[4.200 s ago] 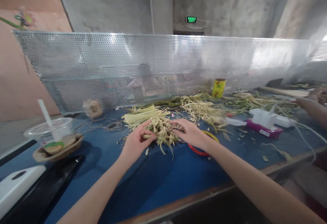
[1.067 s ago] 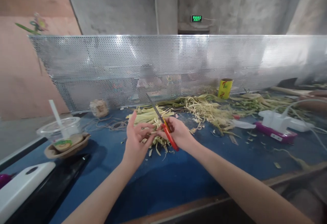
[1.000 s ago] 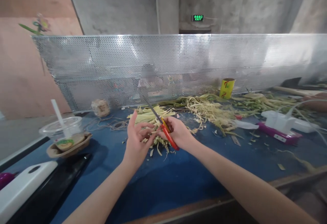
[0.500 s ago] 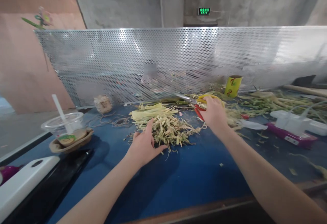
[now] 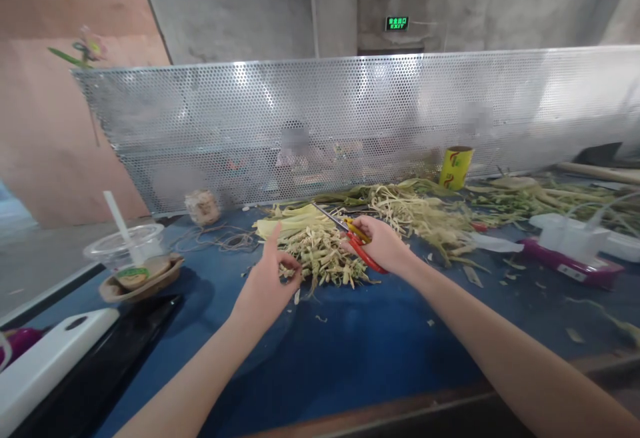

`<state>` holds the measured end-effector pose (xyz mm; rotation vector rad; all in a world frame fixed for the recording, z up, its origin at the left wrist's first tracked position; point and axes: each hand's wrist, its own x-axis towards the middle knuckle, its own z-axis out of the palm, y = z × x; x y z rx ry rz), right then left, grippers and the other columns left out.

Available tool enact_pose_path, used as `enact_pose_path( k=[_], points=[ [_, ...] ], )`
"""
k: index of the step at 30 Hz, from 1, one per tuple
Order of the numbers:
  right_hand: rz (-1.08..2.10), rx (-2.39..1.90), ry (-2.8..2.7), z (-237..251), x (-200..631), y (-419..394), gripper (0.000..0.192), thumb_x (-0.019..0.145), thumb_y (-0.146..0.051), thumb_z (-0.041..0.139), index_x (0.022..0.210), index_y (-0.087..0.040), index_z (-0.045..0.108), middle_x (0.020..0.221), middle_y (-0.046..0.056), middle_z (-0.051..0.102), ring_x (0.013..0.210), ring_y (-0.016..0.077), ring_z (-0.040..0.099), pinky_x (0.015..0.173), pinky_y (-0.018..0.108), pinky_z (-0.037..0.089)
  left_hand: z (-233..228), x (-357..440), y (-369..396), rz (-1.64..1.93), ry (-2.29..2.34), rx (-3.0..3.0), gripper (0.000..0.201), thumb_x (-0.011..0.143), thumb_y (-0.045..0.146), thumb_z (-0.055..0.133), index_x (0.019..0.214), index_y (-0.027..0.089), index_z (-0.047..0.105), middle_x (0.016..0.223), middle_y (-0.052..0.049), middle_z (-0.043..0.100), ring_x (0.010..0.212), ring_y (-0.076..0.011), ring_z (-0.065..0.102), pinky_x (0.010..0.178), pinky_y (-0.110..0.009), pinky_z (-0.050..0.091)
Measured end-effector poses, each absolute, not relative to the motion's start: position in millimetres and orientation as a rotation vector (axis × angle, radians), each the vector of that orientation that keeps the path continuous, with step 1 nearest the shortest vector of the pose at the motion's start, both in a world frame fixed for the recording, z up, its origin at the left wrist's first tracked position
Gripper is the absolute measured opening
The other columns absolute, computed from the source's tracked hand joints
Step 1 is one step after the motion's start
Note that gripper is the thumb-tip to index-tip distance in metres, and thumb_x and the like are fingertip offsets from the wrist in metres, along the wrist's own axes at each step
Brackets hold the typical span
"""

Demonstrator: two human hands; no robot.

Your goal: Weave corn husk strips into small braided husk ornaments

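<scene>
Right hand (image 5: 383, 246) closed around red-handled scissors (image 5: 356, 241), blades pointing up-left over pile of cut straw strips (image 5: 320, 255) on blue bench (image 5: 380, 331). Left hand (image 5: 265, 285) raised beside pile, thumb and finger pinched, index up; whether it grips strip unclear.

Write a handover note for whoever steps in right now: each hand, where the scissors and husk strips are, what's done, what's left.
Right hand: grips the scissors, blades pointing left over the pile.
Left hand: raised by the pile, thumb and finger pinched; whether it holds a strip is unclear.
Cut strips: heaped on the blue table between the hands.
Done: that heap is cut short.
Left: uncut husks behind it and long strips to the right.
</scene>
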<state>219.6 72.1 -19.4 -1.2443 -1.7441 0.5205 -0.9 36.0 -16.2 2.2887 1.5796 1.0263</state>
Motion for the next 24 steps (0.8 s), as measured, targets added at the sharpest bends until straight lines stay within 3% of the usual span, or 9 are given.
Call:
enact_pose_path(
  k=[5, 9, 14, 20, 24],
  points=[
    [0.849, -1.046, -1.746, -8.4, 211.8, 59.2, 0.028, 0.065, -0.035, 0.069, 0.076, -0.018, 0.050, 0.084, 0.003, 0.067, 0.064, 0.0121, 0.061, 0.062, 0.026, 0.051, -17.8, -1.1, 36.1, 1.217, 1.353, 2.264, 0.072, 0.080, 0.021, 0.049, 0.140, 0.023, 0.008, 0.085, 0.000, 0.065, 0.068, -0.0138, 0.062, 0.066, -0.028, 0.050],
    [1.094, -1.004, -1.740, -4.9, 207.1, 49.1, 0.027, 0.063, -0.032, 0.071, 0.075, -0.018, 0.052, 0.073, -0.001, 0.063, 0.057, 0.0100, 0.057, 0.057, 0.024, 0.049, -23.6, 2.3, 34.4, 1.168, 1.247, 2.272, 0.060, 0.080, 0.022, 0.050, 0.134, 0.024, 0.024, 0.086, -0.001, 0.066, 0.076, -0.0153, 0.064, 0.067, -0.029, 0.051],
    [1.082, -1.084, -1.822, -12.7, 206.7, 51.0, 0.034, 0.055, -0.024, 0.077, 0.078, -0.017, 0.053, 0.077, 0.000, 0.064, 0.070, 0.0144, 0.062, 0.065, 0.027, 0.050, -22.5, 6.3, 33.7, 1.268, 1.170, 1.989, 0.067, 0.075, 0.026, 0.058, 0.133, 0.020, 0.026, 0.084, -0.003, 0.068, 0.076, -0.0176, 0.065, 0.060, -0.028, 0.052],
    [1.098, -1.076, -1.880, -12.7, 207.8, 51.7, 0.032, 0.060, -0.027, 0.074, 0.077, -0.018, 0.049, 0.077, 0.001, 0.063, 0.073, 0.0153, 0.063, 0.068, 0.029, 0.049, -15.1, 4.3, 37.1, 1.208, 1.143, 1.801, 0.078, 0.070, 0.029, 0.064, 0.135, 0.014, 0.024, 0.079, -0.005, 0.071, 0.052, -0.0138, 0.060, 0.053, -0.028, 0.050],
    [0.846, -1.202, -2.015, -5.4, 214.1, 45.7, 0.033, 0.064, -0.038, 0.070, 0.082, -0.019, 0.050, 0.086, 0.004, 0.064, 0.078, 0.0186, 0.062, 0.068, 0.032, 0.049, -9.6, -3.3, 39.9, 1.184, 1.363, 1.893, 0.079, 0.068, 0.035, 0.066, 0.135, 0.016, 0.028, 0.076, -0.003, 0.073, 0.064, -0.0186, 0.065, 0.063, -0.031, 0.052]
  ],
)
